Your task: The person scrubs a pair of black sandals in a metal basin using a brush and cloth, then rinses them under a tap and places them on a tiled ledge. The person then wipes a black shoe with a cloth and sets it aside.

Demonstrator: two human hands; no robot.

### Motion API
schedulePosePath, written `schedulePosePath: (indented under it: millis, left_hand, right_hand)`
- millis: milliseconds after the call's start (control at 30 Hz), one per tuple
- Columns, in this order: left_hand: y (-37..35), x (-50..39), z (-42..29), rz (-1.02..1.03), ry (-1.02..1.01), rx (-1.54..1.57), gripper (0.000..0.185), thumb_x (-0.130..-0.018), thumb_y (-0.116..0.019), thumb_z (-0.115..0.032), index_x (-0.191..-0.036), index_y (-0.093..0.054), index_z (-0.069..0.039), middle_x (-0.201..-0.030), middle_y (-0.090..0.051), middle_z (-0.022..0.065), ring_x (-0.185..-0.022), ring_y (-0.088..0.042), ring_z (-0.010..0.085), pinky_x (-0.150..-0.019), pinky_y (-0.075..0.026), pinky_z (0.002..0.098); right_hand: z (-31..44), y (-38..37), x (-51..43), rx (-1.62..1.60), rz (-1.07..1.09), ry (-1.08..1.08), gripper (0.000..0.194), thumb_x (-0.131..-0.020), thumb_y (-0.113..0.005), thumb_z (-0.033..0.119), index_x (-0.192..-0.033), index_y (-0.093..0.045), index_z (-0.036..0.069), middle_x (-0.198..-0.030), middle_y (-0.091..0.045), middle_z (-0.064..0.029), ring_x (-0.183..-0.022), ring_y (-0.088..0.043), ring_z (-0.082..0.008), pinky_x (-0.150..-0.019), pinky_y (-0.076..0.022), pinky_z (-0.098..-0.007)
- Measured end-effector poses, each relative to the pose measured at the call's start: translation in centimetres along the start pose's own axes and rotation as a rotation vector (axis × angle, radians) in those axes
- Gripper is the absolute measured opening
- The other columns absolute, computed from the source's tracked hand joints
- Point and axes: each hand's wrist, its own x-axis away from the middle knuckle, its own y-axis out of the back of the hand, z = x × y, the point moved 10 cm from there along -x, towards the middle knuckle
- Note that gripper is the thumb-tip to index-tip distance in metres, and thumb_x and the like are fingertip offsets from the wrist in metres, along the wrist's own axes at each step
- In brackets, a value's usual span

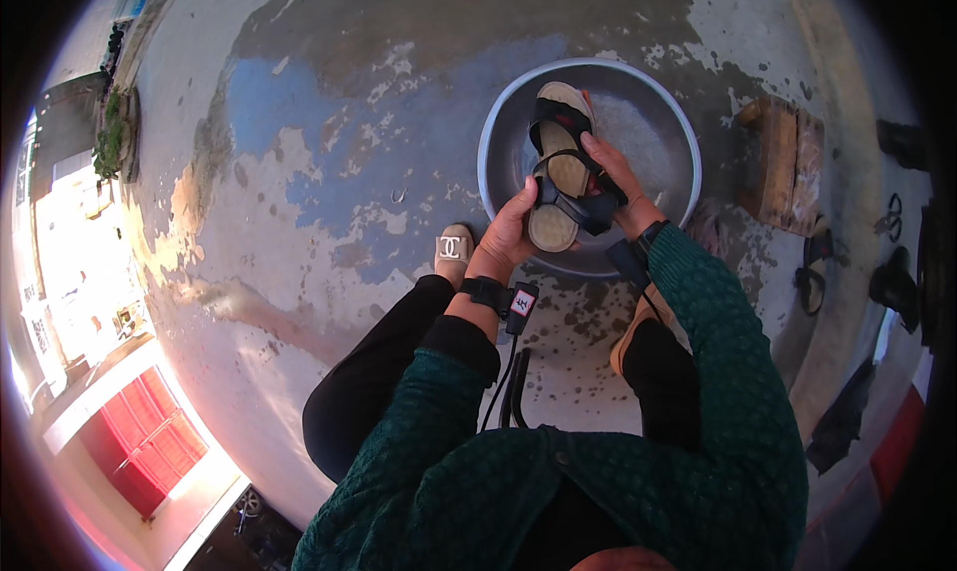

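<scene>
A sandal (555, 143) with black straps and a beige insole is held over a round metal basin (635, 134), its toe end pointing away from me. My left hand (510, 231) grips the heel end, thumb along the side near the black ankle strap (576, 201). On the other side, my right hand (617, 171) has hold of the sandal by its middle, near the straps. Both palms are partly hidden, as is the sole. The visible inside of the basin looks wet, though I cannot tell how much water it holds.
Right of the basin stands a small wooden stool (781, 166). Beyond it lie a sandal (815, 264), dark shoes (893, 287) and a dark cloth (845, 418). My slippered left foot (453, 253) is close to the basin. The concrete floor (359, 160) has wet patches.
</scene>
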Motion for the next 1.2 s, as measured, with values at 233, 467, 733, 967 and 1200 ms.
schedulePosePath:
  millis: [233,467,733,967,1200]
  left_hand:
    - [2.8,1.2,-0.8,-0.198,-0.141,-0.041,0.061,-0.097,-0.068,-0.025,-0.150,-0.042,-0.013,-0.131,-0.061,0.0092,-0.113,-0.065,0.0279,-0.086,-0.059,0.0480]
    - [6.7,-0.6,1.8,-0.377,-0.057,-0.027,0.058,-0.104,-0.045,-0.051,-0.147,-0.041,-0.013,-0.140,-0.055,0.0102,-0.124,-0.058,0.0262,-0.101,-0.051,0.0441]
    - [4.5,-3.0,3.5,-0.284,-0.085,0.209,0.055,-0.107,-0.028,-0.054,-0.140,-0.046,-0.014,-0.130,-0.060,0.0113,-0.119,-0.060,0.0279,-0.102,-0.049,0.0458]
    - [3.4,-3.9,5.3,-0.310,-0.088,0.217,0.059,-0.107,-0.027,-0.053,-0.137,-0.048,-0.007,-0.132,-0.060,0.0128,-0.119,-0.059,0.0306,-0.103,-0.048,0.0474]
    - [3.6,-4.0,5.4,-0.402,-0.096,0.188,0.052,-0.108,-0.031,-0.049,-0.139,-0.048,-0.011,-0.135,-0.058,0.0108,-0.124,-0.057,0.0292,-0.106,-0.046,0.0466]
  right_hand:
    - [2.5,7.9,0.3,1.299,-0.482,0.120,0.059,-0.098,-0.059,0.032,-0.147,-0.044,0.005,-0.115,-0.065,-0.0297,-0.108,-0.064,-0.0411,-0.090,-0.0506,-0.0443]
    - [1.0,1.8,2.5,1.188,-0.196,0.262,0.059,-0.096,-0.056,0.017,-0.151,-0.038,0.008,-0.118,-0.064,-0.0281,-0.109,-0.064,-0.0413,-0.096,-0.0482,-0.0436]
    - [5.3,-4.1,15.1,0.968,0.248,-0.098,0.063,-0.095,-0.053,0.007,-0.155,-0.035,0.009,-0.089,-0.065,-0.0078,-0.072,-0.058,-0.0132,-0.071,-0.0490,-0.0290]
    - [2.8,-4.3,12.7,0.872,0.104,-0.150,0.052,-0.095,-0.052,0.007,-0.147,-0.048,0.007,-0.077,-0.058,-0.0011,-0.066,-0.057,-0.0115,-0.062,-0.0473,-0.0258]
    - [1.1,-1.4,7.0,1.076,0.014,-0.082,0.044,-0.091,-0.057,0.013,-0.135,-0.056,0.007,-0.091,-0.069,-0.0210,-0.081,-0.068,-0.0340,-0.074,-0.0526,-0.0412]
